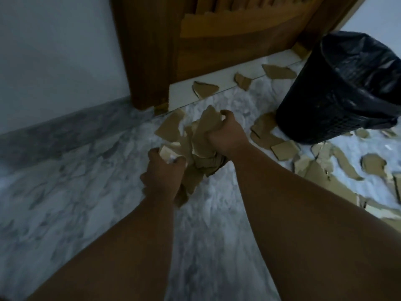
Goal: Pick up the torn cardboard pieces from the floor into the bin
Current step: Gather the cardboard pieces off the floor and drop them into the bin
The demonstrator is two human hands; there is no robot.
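We couldn't make out the fingertips of the left hand point(161, 172) or right hand point(226, 132), buried in the cardboard bundle point(202, 135), & the bin point(338, 101) & floor scraps point(398, 187) ran off the rt edge.

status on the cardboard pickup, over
One cardboard bundle, gripped by left hand and right hand. Black bin to the right. Many loose pieces litter the floor beside it; nothing blocking.

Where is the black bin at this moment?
In the head view, the bin stands at upper right on the floor, beside the wooden door, with torn cardboard pieces scattered at its base.
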